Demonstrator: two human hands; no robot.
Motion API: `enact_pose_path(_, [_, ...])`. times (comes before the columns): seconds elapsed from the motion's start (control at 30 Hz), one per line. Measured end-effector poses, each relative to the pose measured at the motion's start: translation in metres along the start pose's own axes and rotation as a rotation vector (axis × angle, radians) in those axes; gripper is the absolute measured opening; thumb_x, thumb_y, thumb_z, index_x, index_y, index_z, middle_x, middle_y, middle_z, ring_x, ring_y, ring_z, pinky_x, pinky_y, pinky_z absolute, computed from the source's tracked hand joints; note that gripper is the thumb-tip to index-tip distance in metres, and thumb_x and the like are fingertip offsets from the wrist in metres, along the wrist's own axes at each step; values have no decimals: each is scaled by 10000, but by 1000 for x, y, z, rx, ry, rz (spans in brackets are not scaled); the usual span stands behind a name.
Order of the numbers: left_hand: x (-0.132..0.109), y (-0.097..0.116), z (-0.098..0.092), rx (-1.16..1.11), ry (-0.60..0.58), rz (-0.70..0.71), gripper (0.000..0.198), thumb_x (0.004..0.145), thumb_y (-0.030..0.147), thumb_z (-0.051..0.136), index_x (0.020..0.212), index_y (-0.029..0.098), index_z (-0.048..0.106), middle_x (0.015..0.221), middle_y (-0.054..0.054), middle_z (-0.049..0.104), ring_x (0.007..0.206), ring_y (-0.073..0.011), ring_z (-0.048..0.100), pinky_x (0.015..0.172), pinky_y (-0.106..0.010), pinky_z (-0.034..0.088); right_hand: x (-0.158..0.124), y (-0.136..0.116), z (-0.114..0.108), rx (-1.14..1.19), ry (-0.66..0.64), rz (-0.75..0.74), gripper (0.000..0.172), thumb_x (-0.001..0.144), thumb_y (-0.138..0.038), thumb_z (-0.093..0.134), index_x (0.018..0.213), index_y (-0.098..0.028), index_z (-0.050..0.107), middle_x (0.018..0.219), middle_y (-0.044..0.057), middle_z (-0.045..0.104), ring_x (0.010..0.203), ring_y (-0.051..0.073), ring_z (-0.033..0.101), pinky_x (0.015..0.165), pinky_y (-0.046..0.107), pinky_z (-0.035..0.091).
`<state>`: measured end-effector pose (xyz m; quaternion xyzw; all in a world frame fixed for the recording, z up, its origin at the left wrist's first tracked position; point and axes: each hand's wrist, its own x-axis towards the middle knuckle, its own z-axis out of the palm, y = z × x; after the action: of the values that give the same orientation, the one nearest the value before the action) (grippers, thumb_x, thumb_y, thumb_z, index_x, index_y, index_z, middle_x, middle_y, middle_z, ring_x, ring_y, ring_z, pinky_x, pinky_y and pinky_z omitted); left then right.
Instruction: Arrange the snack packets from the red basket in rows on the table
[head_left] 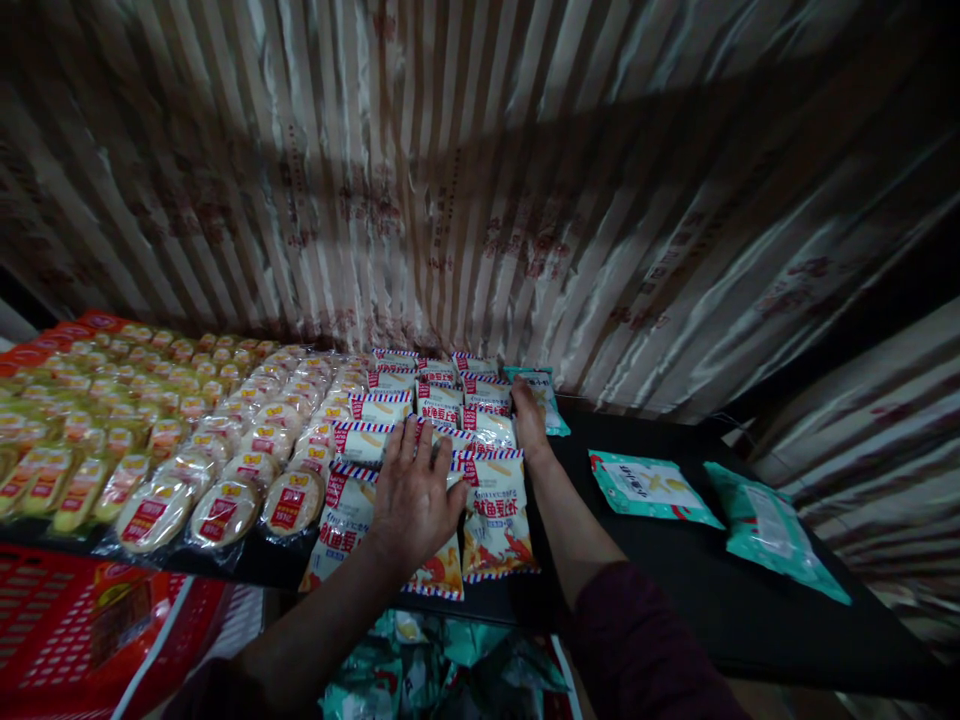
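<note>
My left hand (418, 492) lies with its fingers spread over white snack bags (496, 510) with red lettering and red-and-blue striped edges. These bags overlap in several rows running back toward the striped sheeting. My right hand (530, 418) is at the right side of those rows, its fingers reaching back between them and a teal snack bag (551, 402). It touches the bags there, and part of its fingers is hidden. Two more teal packs, a flat one (654, 488) and a fuller one (776, 532), rest farther right on the black table (637, 590).
Round wrapped cakes (219, 510) and small yellow packs (79, 492) fill the table's left part. Below the front edge are a red basket (37, 610) and a container of teal bags (420, 665). Brown-and-white striped sheeting (450, 200) hangs behind.
</note>
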<state>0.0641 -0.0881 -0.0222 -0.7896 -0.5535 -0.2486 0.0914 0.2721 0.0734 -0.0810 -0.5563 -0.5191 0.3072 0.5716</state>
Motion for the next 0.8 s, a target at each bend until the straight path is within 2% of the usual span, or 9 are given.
enact_pose_path(0.13, [0, -2, 0, -16, 8, 1, 484, 857, 445, 493, 1213, 131, 589, 1312, -164, 563, 1312, -321, 424, 1109, -528, 294, -5, -9, 4, -37, 19, 23, 736, 757, -728, 404, 1212, -177, 580, 1324, 113, 561, 1320, 247, 406, 1122, 396, 246])
enact_pose_path(0.27, [-1, -2, 0, -18, 3, 4, 507, 849, 461, 503, 1212, 119, 592, 1318, -178, 554, 1311, -340, 421, 1100, -534, 306, -6, -12, 2, -47, 57, 45, 763, 733, -742, 415, 1220, -176, 573, 1398, 107, 492, 1362, 260, 346, 1144, 426, 202])
enact_pose_path(0.37, [-1, -1, -1, -26, 13, 0, 515, 847, 477, 504, 1209, 123, 595, 1324, -177, 549, 1315, -345, 414, 1096, -539, 311, -9, -11, -3, -44, 74, 55, 703, 770, -700, 411, 1234, -193, 560, 1415, 89, 475, 1359, 251, 353, 1142, 439, 213])
enact_pose_path(0.47, [3, 0, -6, -36, 16, -7, 503, 858, 485, 488, 1201, 134, 597, 1333, -165, 544, 1322, -338, 405, 1096, -542, 312, -17, -18, -10, -55, 95, 29, 613, 806, -638, 429, 1226, -211, 563, 1367, 75, 528, 1316, 242, 416, 1123, 445, 257])
enact_pose_path(0.57, [6, -5, -16, -42, 26, -7, 462, 874, 455, 482, 1199, 145, 590, 1362, -153, 519, 1347, -324, 369, 1108, -546, 292, -36, -38, -17, -107, 139, -105, 582, 842, -570, 431, 1257, -179, 548, 1340, 100, 549, 1271, 243, 465, 1105, 436, 296])
enact_pose_path(0.63, [3, -13, -24, -42, 57, -20, 432, 885, 416, 485, 1217, 153, 567, 1391, -145, 491, 1376, -316, 319, 1117, -546, 276, -57, -56, -21, -239, 133, -237, 573, 862, -520, 435, 1315, -177, 505, 1369, 111, 523, 1271, 255, 463, 1095, 453, 311])
enact_pose_path(0.73, [-14, -28, -35, -46, 158, -64, 424, 887, 327, 500, 1279, 165, 499, 1475, -131, 380, 1423, -327, 195, 1113, -556, 278, -97, -81, -24, -483, 97, -473, 533, 878, -452, 432, 1354, -218, 473, 1401, 90, 491, 1329, 277, 393, 1106, 489, 287])
enact_pose_path(0.8, [-34, -35, -39, -57, 239, -109, 494, 879, 255, 503, 1357, 172, 410, 1537, -131, 253, 1437, -350, 109, 1098, -576, 288, -127, -92, -22, -599, 37, -584, 540, 874, -408, 461, 1387, -240, 435, 1435, 72, 456, 1381, 300, 312, 1112, 518, 267])
